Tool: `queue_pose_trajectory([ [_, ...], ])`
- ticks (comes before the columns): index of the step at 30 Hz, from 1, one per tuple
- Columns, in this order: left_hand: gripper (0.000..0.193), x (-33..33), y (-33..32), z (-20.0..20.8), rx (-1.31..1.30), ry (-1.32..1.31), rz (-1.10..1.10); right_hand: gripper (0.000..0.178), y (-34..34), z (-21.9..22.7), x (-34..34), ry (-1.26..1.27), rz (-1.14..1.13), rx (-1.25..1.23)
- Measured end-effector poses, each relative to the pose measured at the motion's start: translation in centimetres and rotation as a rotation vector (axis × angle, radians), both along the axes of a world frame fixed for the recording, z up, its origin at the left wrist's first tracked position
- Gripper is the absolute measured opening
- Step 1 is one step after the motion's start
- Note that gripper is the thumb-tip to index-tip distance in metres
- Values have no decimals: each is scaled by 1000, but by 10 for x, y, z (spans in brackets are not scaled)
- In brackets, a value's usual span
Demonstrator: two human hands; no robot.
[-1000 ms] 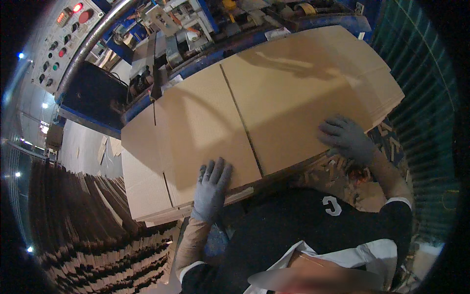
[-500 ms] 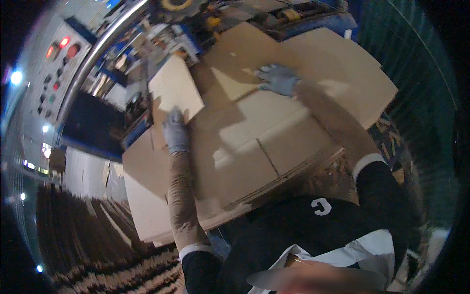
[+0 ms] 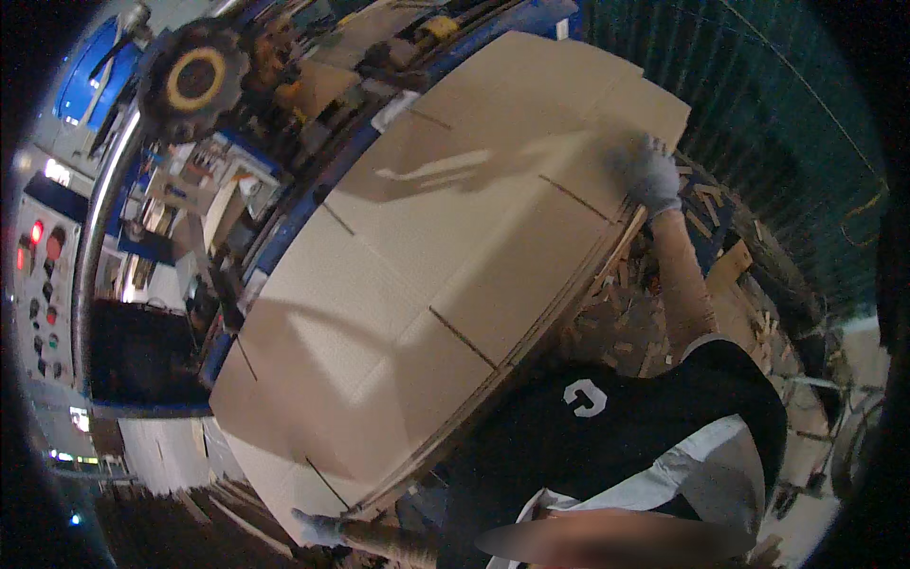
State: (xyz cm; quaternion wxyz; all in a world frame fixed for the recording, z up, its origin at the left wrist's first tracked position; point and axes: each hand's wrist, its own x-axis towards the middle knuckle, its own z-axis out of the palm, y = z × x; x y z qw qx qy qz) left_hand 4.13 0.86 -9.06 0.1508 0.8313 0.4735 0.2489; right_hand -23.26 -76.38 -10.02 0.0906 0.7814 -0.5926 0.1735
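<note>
A stack of large flat cardboard sheets (image 3: 427, 275), brown with slots and creases, lies across a blue machine table. My right hand (image 3: 649, 173), in a grey glove, grips the stack's near edge at its far right corner. My left hand (image 3: 318, 527), also gloved, holds the lower left corner of the stack near the bottom of the view. My arms are spread wide along the near edge of the sheets.
A blue machine (image 3: 313, 190) with a yellow-hubbed wheel (image 3: 196, 81) runs behind the sheets. A control panel (image 3: 43, 275) with red buttons stands at the left. Cardboard scraps (image 3: 664, 313) litter the floor at the right. A green mesh fence (image 3: 758, 114) is at the far right.
Both hands have left the top of the sheets and moved out to opposite ends of the stack's near edge. The view has swung, and the raised flap is now flat.
</note>
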Motion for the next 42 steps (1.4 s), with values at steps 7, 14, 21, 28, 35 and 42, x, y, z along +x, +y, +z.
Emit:
queue_pose_trajectory([
  [7, 58, -36, -27, 53, -652, -914, -548, 31, -44, -11, -30, -543, 406, -524],
  [14, 54, -31, -22, 95, -895, -1274, -628, 29, -18, 68, 19, -1700, 507, 61],
  [21, 40, -43, -51, 93, -1144, -837, -835, 41, 80, 160, -8, -1300, 577, 194],
  [28, 39, -109, -143, 69, -292, -394, -1596, 32, 195, 82, -25, 31, 1458, 2],
  [35, 55, -76, -171, 70, 489, 221, -1886, 35, 174, 78, 29, 223, 1652, 103],
  [42, 57, 2, -190, 57, 533, -75, -1890, 46, 123, 69, 131, 228, 1621, 32],
])
